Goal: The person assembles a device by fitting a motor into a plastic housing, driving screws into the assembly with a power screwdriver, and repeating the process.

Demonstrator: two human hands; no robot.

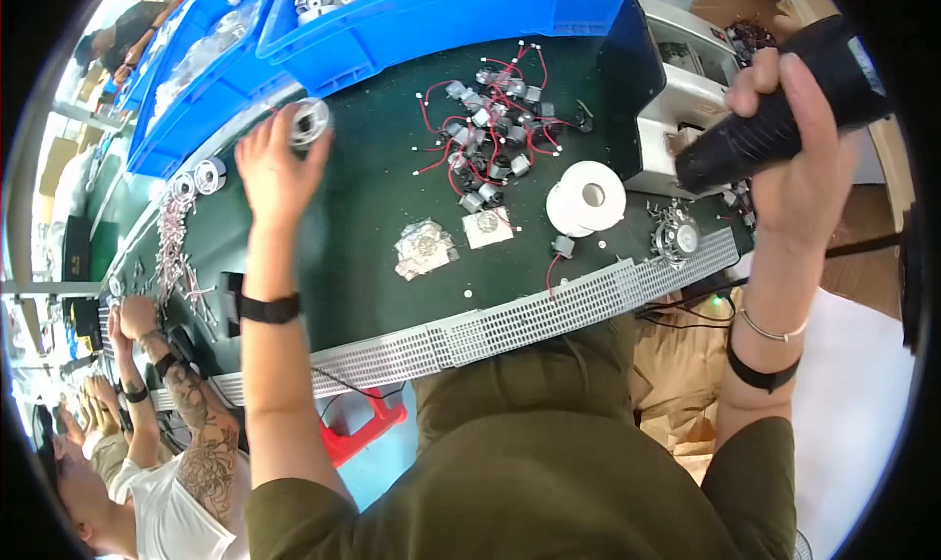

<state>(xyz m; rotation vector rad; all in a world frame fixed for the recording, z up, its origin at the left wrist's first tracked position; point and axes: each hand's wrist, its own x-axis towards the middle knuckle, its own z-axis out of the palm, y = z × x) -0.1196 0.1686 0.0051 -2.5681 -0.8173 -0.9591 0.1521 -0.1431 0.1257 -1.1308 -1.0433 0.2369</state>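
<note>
My left hand (pixel 272 176) is closed around the edge of a round white-and-grey ring-shaped part (pixel 310 123), over the green bench mat near the blue bins. On the right, my right hand (pixel 806 183) grips a thick black electric screwdriver (pixel 750 141). Its narrow end points down and left, beside a grey screw-feeder box (pixel 667 134); the bit itself cannot be made out. Between my hands lies a heap of small motors with red wires (pixel 490 119). A white roll (pixel 586 198) stands nearer to me, beside a round metal piece covered with screws (pixel 676 235).
Blue bins (pixel 441 16) with white and grey parts line the far side. Similar round parts (pixel 209 176) and a strip of small wired pieces (pixel 173 237) lie left. A perforated white strip (pixel 470 337) edges the bench. Co-workers (pixel 176 472) work at left.
</note>
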